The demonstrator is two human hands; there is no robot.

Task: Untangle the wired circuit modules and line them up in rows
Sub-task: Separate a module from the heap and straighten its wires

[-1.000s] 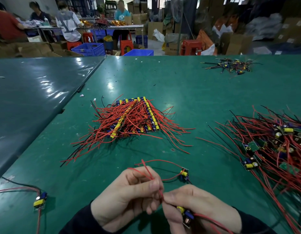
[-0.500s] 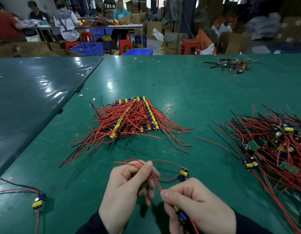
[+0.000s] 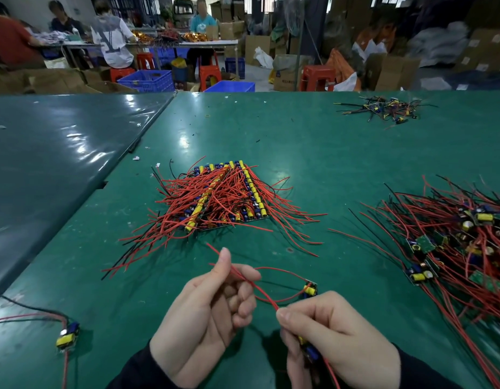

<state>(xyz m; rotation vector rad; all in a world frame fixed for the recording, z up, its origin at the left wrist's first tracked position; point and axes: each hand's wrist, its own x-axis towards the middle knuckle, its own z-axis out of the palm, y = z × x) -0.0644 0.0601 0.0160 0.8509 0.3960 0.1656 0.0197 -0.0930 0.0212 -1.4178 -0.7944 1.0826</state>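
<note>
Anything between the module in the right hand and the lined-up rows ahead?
Yes. The module in the right hand has red wire running up into the left hand, crossing a second module's wire. Beyond that, bare table leads to the rows.

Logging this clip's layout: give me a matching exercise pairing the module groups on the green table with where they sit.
Things:
1. lined-up module rows
2. tangled module heap
3. lone module
4. small far pile

Places:
A. far right, near the table's back edge
B. near left, beside the dark sheet
C. table centre, beyond the hands
D. right side of the table

Pairs: 1-C, 2-D, 3-B, 4-A
</note>
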